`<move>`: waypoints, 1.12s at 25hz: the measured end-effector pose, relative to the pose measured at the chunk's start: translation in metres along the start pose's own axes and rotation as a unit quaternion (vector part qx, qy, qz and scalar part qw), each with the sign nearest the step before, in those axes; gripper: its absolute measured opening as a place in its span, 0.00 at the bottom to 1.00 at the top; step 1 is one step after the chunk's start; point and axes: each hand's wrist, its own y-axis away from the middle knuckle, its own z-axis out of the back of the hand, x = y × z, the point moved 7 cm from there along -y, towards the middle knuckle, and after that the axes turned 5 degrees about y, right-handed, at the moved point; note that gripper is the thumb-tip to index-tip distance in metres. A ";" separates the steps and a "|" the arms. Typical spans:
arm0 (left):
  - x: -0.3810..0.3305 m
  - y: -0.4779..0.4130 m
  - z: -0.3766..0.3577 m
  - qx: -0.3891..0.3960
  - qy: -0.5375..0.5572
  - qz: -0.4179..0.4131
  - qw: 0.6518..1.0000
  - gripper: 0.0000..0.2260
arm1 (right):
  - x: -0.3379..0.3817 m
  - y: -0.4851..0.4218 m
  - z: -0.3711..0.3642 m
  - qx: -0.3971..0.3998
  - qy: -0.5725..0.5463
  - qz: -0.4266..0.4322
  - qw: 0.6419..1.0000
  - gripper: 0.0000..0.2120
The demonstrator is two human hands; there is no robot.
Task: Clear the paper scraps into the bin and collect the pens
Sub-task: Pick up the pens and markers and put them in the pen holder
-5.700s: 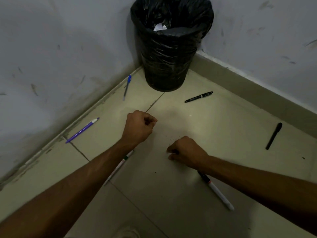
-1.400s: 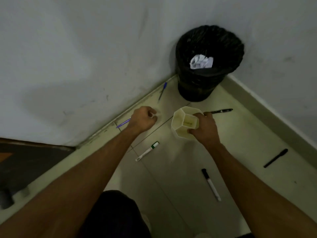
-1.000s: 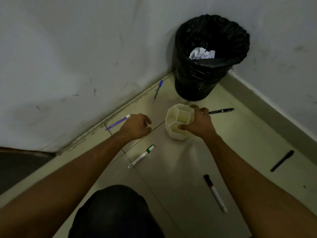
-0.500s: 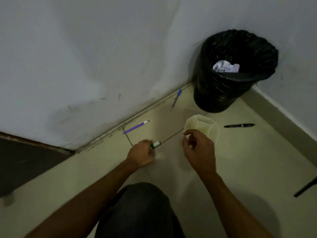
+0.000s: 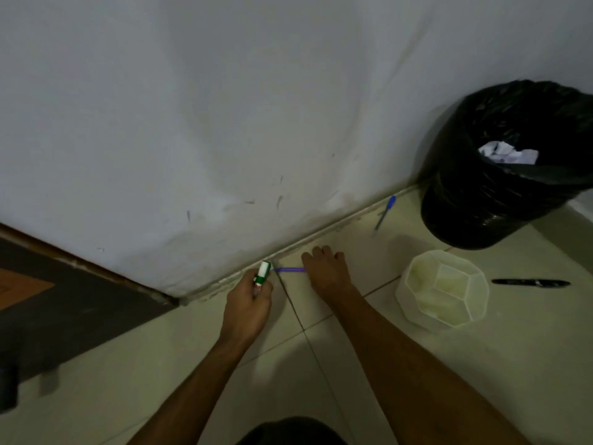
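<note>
Head view, dim light. Left hand [image 5: 248, 303] closed round a green-capped marker [image 5: 262, 273], cap end poking out toward the wall [image 5: 224, 123]. Right hand [image 5: 325, 271] is down on the floor [image 5: 481, 364] over the right end of the purple pen [image 5: 290, 270], which lies along the wall's foot between the two hands. Whether the fingers have pinched it, I cannot tell.

Step in hand, by my reading: lifting the purple pen. Best rolled away from the wall edge first, then pinched mid-barrel and carried right to the white pen holder [image 5: 442, 290], marker following.

Blue pen [image 5: 385, 211] lies farther along the wall, near the bin [image 5: 500, 200]; black pen [image 5: 531, 282] just right of the holder. Paper scraps [image 5: 507, 152] sit inside the bin.

Hidden: the purple pen's right end, the marker's barrel inside the fist, and the bin's right side, cut by the frame. The holder's compartments look empty, though shadow makes that uncertain.
</note>
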 end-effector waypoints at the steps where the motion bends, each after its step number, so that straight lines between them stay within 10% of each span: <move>1: -0.007 0.001 0.000 0.004 0.013 -0.019 1.000 0.07 | -0.003 0.007 0.004 -0.001 -0.012 -0.021 1.000 0.08; 9: -0.142 -0.009 -0.074 0.164 0.210 -0.112 0.957 0.05 | -0.131 0.061 0.177 -0.132 -0.271 -0.073 0.951 0.07; 28: -0.177 0.021 -0.202 0.227 -0.117 -0.394 0.883 0.10 | -0.199 0.110 0.123 -0.001 -0.127 -0.182 0.975 0.11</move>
